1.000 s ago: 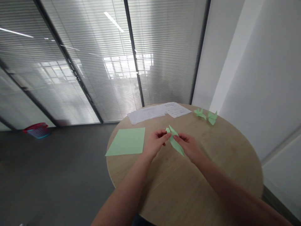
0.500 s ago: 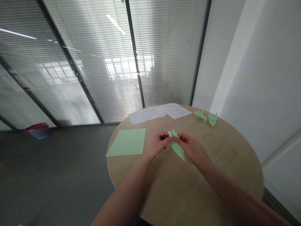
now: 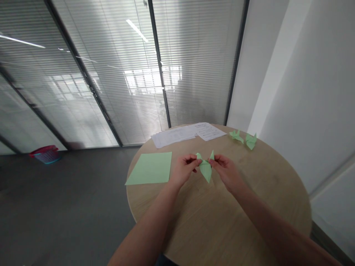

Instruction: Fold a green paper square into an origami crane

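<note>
A light green origami crane (image 3: 205, 171) is held above the table between my two hands. My left hand (image 3: 184, 168) pinches its left point between thumb and fingers. On the other side, my right hand (image 3: 224, 169) grips the right point the same way. Its two narrow points spread apart at the top, and a broad pointed flap hangs down in the middle. To the left of my left hand lies a flat light green sheet of paper (image 3: 151, 167).
Two folded green paper cranes, one (image 3: 236, 136) beside the other (image 3: 251, 141), stand at the back right of the round wooden table (image 3: 235, 229). Printed papers (image 3: 177, 136) lie along the back edge. A red and blue basket (image 3: 46, 154) sits on the floor at left.
My hands have moved slightly apart, drawing the crane's two narrow points away from each other. The broad flap now faces me more and hangs straighter down.
</note>
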The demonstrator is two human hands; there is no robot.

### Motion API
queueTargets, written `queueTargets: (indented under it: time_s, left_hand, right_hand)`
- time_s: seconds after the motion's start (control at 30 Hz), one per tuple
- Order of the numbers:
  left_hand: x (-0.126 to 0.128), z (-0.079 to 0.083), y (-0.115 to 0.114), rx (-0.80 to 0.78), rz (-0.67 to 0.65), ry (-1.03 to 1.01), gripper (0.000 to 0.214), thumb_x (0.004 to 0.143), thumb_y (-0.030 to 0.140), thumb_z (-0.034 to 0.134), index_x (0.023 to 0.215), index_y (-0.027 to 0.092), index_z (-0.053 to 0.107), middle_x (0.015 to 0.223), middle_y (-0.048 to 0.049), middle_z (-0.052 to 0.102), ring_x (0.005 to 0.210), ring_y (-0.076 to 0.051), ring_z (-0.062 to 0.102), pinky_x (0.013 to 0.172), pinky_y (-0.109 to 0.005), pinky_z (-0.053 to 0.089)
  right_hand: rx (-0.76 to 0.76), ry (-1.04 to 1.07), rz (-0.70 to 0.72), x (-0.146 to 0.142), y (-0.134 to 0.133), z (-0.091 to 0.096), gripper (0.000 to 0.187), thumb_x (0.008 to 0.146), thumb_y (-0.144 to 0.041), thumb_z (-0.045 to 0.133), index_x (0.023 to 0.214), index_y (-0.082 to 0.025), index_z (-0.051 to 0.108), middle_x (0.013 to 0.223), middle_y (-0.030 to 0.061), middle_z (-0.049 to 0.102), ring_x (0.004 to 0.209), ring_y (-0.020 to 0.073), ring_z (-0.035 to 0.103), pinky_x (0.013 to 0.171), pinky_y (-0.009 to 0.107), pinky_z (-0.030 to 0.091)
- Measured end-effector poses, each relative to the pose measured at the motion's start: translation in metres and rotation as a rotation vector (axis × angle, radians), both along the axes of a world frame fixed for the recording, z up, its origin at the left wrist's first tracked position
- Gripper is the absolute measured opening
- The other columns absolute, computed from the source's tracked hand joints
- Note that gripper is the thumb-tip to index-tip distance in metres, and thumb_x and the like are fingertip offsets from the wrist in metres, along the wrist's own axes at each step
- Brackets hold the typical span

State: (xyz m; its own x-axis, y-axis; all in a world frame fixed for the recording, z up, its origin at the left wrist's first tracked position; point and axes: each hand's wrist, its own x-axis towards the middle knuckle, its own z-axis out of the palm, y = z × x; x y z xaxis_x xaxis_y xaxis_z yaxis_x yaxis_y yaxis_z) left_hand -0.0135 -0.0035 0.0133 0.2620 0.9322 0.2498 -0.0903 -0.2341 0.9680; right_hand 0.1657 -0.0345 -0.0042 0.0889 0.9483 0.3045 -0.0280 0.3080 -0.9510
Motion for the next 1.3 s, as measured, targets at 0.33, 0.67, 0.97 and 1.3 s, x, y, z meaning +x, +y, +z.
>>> queueTargets:
  time_s: [0.33,0.67,0.97,1.3]
  left_hand:
    - [-0.001,0.001,-0.003,0.098,0.028,0.129,0.031,0.074,0.047,0.080,0.083,0.018,0.077,0.078,-0.0025,0.071,0.063,-0.013,0.057,0.054,-0.024,0.047]
    - [-0.003,0.001,-0.001,0.096,0.025,0.038,0.029,0.074,0.045,0.080,0.082,0.018,0.076,0.076,-0.0009,0.068,0.061,-0.011,0.055,0.054,-0.023,0.048]
    - [-0.003,0.001,-0.002,0.102,-0.013,0.107,0.026,0.070,0.039,0.083,0.081,0.017,0.074,0.080,-0.0009,0.070,0.066,-0.012,0.059,0.060,-0.024,0.049]
    - [-0.002,0.003,-0.002,0.089,0.014,0.035,0.025,0.072,0.040,0.081,0.076,0.017,0.070,0.070,0.0006,0.065,0.060,-0.011,0.055,0.056,-0.024,0.047]
  right_hand:
    - [0.104,-0.350,-0.041,0.003,-0.006,0.007,0.016,0.080,-0.042,0.073,0.087,-0.028,0.078,0.094,0.0049,0.079,0.094,0.0300,0.070,0.092,0.045,0.051]
    - [-0.001,-0.205,0.039,0.006,0.003,-0.003,0.025,0.081,-0.048,0.073,0.082,-0.024,0.079,0.083,0.0048,0.077,0.079,0.0267,0.070,0.077,0.039,0.053]
    - [0.001,-0.219,-0.002,0.005,-0.001,0.001,0.023,0.081,-0.048,0.073,0.079,-0.025,0.078,0.079,0.0040,0.076,0.076,0.0259,0.068,0.073,0.037,0.051]
    - [-0.009,-0.105,0.001,-0.001,-0.006,0.009,0.028,0.075,-0.053,0.074,0.077,-0.025,0.077,0.080,0.0039,0.076,0.077,0.0245,0.068,0.072,0.036,0.052]
